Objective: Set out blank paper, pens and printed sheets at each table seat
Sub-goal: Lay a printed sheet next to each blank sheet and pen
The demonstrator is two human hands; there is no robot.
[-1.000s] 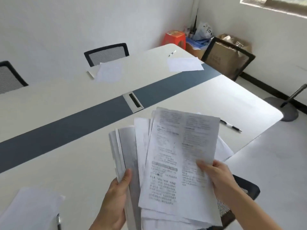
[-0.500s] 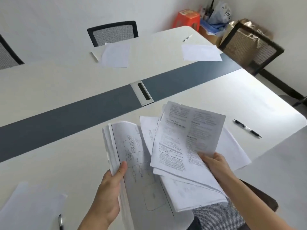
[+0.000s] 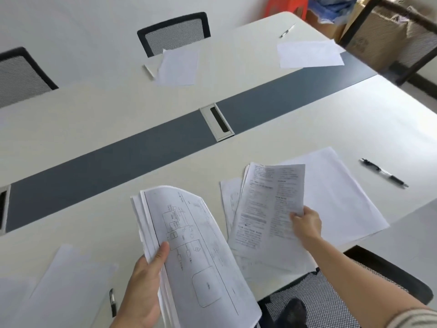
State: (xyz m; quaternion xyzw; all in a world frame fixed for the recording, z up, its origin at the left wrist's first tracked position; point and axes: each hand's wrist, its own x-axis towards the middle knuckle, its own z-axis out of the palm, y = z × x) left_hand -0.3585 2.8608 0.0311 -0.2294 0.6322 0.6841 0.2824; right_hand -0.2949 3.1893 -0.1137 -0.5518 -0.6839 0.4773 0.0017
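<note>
A few text-printed sheets (image 3: 264, 209) were pinched at their right edge by the right hand (image 3: 306, 223), thumb on top, fingers curled under. They sat low over the near-right seat, overlapping the left part of a blank sheet (image 3: 340, 192) that lay flat on the table (image 3: 307, 129). Could not tell whether they touched it. A black pen (image 3: 383, 172) lay just right of that sheet, apart from it.

The left hand (image 3: 142, 287) gripped a thicker stack of printed sheets (image 3: 196, 245), thumb clamped on the top page, which bore a line diagram. The stack was held tilted above the table's near edge, beside the right hand's sheets and not touching them.

Near-left seat: blank paper (image 3: 66, 287), with a dark pen (image 3: 113, 301) at its right.

Far side: a far blank sheet (image 3: 178, 67) with a pale pen (image 3: 149, 71) on its left, in front of a mesh chair (image 3: 175, 31).

Far end: an end blank sheet (image 3: 309, 54), with an end pen (image 3: 287, 33) beyond it.

A grey strip (image 3: 118, 166) ran down the table's middle, with a metal cable hatch (image 3: 216, 121) set in it.
</note>
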